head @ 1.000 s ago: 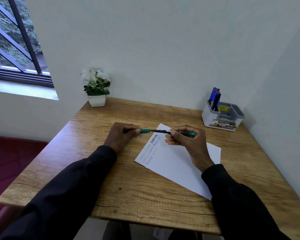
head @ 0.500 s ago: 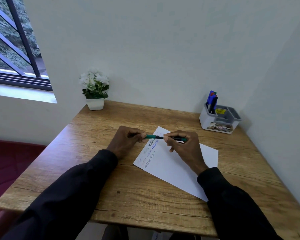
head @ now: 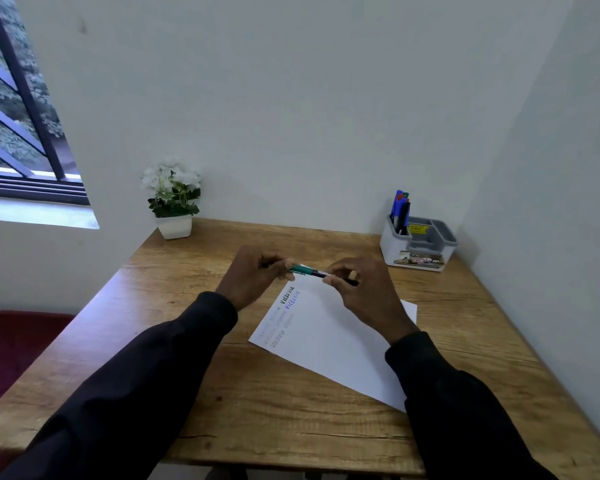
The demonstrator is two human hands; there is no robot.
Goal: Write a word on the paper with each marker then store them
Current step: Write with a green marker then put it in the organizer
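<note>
Green marker (head: 307, 271) gripped by left hand (head: 253, 276) and right hand (head: 369, 294), fingers (head: 330, 280) curled.

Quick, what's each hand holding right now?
Left hand: closed, pinching the green cap.
Right hand: closed, gripping the marker.
</note>
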